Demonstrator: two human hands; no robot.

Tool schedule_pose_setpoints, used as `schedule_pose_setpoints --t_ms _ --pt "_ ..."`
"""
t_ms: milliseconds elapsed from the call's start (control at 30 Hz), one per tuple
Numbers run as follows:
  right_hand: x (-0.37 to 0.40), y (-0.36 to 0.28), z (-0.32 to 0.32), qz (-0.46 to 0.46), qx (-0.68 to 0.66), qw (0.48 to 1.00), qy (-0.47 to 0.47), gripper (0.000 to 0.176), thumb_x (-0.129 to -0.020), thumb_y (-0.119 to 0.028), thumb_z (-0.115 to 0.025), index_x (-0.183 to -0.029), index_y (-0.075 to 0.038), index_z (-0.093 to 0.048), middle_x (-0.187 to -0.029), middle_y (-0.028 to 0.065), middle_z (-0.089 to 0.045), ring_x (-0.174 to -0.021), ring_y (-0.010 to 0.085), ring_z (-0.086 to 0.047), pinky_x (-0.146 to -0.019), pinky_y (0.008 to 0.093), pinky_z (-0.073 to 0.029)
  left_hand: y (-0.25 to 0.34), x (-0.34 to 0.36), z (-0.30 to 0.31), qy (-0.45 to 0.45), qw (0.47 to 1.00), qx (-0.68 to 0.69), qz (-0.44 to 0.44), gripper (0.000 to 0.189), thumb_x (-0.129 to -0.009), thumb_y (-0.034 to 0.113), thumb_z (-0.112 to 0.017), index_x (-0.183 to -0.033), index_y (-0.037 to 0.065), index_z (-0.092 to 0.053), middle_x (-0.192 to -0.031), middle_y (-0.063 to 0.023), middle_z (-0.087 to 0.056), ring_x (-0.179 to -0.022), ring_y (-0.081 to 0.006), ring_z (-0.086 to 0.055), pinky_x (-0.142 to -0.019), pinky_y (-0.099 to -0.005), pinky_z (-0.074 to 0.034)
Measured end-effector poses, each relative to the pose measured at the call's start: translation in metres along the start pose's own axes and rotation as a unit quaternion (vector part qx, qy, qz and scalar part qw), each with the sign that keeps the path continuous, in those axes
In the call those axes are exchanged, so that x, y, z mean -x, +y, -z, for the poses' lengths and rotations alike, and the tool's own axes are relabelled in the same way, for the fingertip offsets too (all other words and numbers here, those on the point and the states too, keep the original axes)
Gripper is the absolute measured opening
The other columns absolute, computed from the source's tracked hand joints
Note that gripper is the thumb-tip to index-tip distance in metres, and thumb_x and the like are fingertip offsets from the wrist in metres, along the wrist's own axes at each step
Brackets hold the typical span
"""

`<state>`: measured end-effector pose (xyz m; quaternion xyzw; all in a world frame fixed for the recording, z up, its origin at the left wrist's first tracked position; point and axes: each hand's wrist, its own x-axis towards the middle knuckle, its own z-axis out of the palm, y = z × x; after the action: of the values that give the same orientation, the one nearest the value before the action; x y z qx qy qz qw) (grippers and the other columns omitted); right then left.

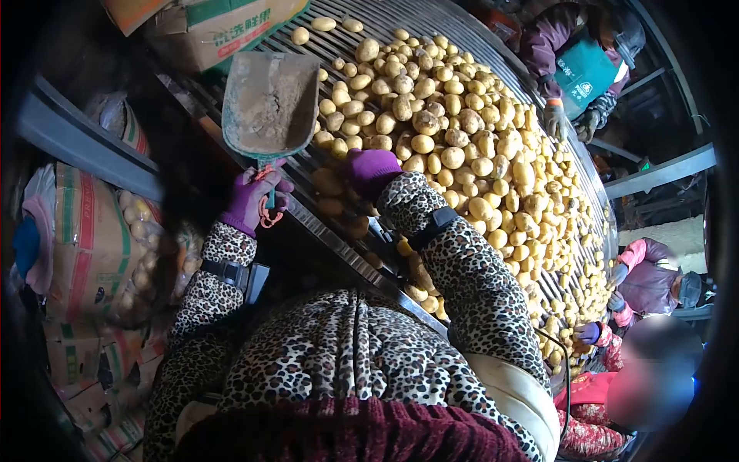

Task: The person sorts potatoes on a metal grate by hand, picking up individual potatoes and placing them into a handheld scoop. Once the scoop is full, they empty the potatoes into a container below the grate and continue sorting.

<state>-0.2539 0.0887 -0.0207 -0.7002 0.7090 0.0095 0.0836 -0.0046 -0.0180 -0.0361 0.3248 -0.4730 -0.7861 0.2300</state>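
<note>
My left hand (252, 197), in a purple glove, is closed around the short handle of a green scoop (310, 108) with an orange cord tied at the handle. Dry brown dirt (269, 110) lies in the scoop's pan, which rests tilted over the edge of the slatted conveyor (431, 17). My right hand (372, 172), also gloved in purple, is down at the near side of a large heap of potatoes (454, 159), touching or just above them. Its fingers are hidden, so whether it grips a potato cannot be told.
A metal rail (332, 240) runs along the conveyor's near edge. A cardboard box (219, 31) sits at upper left, and packed potato bags (92, 246) stack at left. Co-workers' gloved hands (556, 121) reach the heap from the far side and lower right. A cable (568, 377) hangs nearby.
</note>
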Motion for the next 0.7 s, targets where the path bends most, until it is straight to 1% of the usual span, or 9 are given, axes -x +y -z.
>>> schedule_pose_setpoints --t_ms 200,233,333,367,400,533,567,667,700 --pt "0.010 0.026 0.005 0.044 -0.234 0.969 0.067 0.031 -0.084 -0.026 -0.067 -0.114 -0.020 -0.070 -0.096 0.0089 -0.072 -0.088 0.0279 -0.069 -0.074 0.0409 -0.056 0.003 0.005 -0.001 -0.007 1.000 -0.018 -0.001 0.039 -0.095 0.015 -0.060 -0.130 0.000 -0.054 -0.086 -0.0124 -0.066 -0.064 -0.0183 -0.064 -0.057 -0.0309 -0.054" --pt "0.020 0.029 0.010 0.005 -0.332 0.941 0.069 0.027 -0.086 -0.021 -0.071 -0.111 -0.013 -0.070 -0.099 0.0073 -0.073 -0.090 0.0209 -0.070 -0.076 0.0349 -0.056 0.000 0.005 -0.001 -0.008 1.000 -0.014 -0.002 0.038 -0.095 0.014 -0.060 -0.130 0.000 -0.054 -0.087 -0.0127 -0.067 -0.065 -0.0185 -0.065 -0.058 -0.0311 -0.055" --pt "0.041 0.037 0.026 -0.027 -0.545 0.825 0.147 0.022 -0.087 -0.009 -0.070 -0.109 -0.006 -0.070 -0.095 0.0087 -0.073 -0.093 0.0217 -0.069 -0.081 0.0367 -0.057 -0.007 0.022 -0.005 -0.033 0.999 -0.028 0.016 0.039 -0.095 0.013 -0.060 -0.130 -0.001 -0.053 -0.091 -0.0145 -0.068 -0.070 -0.0192 -0.068 -0.060 -0.0316 -0.056" --pt "0.051 0.037 0.042 -0.099 -0.666 0.730 0.119 0.024 -0.088 -0.002 -0.068 -0.112 0.002 -0.065 -0.102 0.0076 -0.071 -0.097 0.0192 -0.067 -0.082 0.0335 -0.057 -0.007 0.029 -0.012 -0.048 0.998 -0.030 0.030 0.035 -0.094 0.012 -0.060 -0.126 -0.002 -0.055 -0.093 -0.0159 -0.069 -0.070 -0.0194 -0.069 -0.062 -0.0313 -0.057" --pt "0.050 0.036 0.043 -0.048 -0.738 0.650 0.174 0.038 -0.088 -0.003 -0.069 -0.124 0.002 -0.059 -0.104 0.0096 -0.071 -0.095 0.0185 -0.067 -0.081 0.0307 -0.056 -0.006 0.037 -0.024 -0.051 0.998 -0.024 0.040 0.034 -0.094 0.012 -0.060 -0.124 -0.002 -0.055 -0.093 -0.0160 -0.069 -0.069 -0.0196 -0.069 -0.061 -0.0312 -0.057" --pt "0.048 0.021 0.074 0.056 -0.644 0.719 0.256 0.058 -0.087 -0.003 -0.070 -0.141 -0.007 -0.048 -0.122 0.0132 -0.064 -0.100 0.0166 -0.065 -0.086 0.0321 -0.056 -0.006 0.048 -0.054 -0.073 0.995 -0.017 0.073 0.030 -0.093 0.013 -0.062 -0.119 0.000 -0.055 -0.089 -0.0131 -0.067 -0.065 -0.0200 -0.066 -0.059 -0.0313 -0.055" --pt "0.063 0.017 0.083 -0.020 -0.678 0.705 0.205 0.060 -0.086 -0.003 -0.070 -0.141 -0.011 -0.049 -0.133 0.0111 -0.057 -0.106 0.0178 -0.062 -0.091 0.0332 -0.054 -0.006 0.045 -0.055 -0.085 0.993 -0.015 0.076 0.031 -0.093 0.014 -0.063 -0.119 0.000 -0.053 -0.087 -0.0117 -0.066 -0.063 -0.0205 -0.065 -0.058 -0.0317 -0.055" --pt "0.089 0.028 0.061 -0.004 -0.395 0.830 0.393 0.056 -0.082 -0.013 -0.074 -0.134 -0.011 -0.054 -0.124 0.0129 -0.061 -0.107 0.0261 -0.065 -0.087 0.0359 -0.055 -0.003 0.032 -0.049 -0.089 0.989 0.050 0.104 0.032 -0.093 0.015 -0.063 -0.120 0.002 -0.052 -0.082 -0.0075 -0.060 -0.056 -0.0170 -0.057 -0.053 -0.0309 -0.051" --pt "0.109 0.030 0.049 -0.016 -0.315 0.869 0.382 0.053 -0.081 -0.016 -0.073 -0.131 -0.011 -0.056 -0.123 0.0142 -0.061 -0.105 0.0298 -0.065 -0.087 0.0383 -0.054 0.001 0.034 -0.049 -0.092 0.991 0.044 0.089 0.034 -0.094 0.016 -0.062 -0.123 0.002 -0.051 -0.080 -0.0064 -0.058 -0.055 -0.0157 -0.055 -0.051 -0.0303 -0.049"
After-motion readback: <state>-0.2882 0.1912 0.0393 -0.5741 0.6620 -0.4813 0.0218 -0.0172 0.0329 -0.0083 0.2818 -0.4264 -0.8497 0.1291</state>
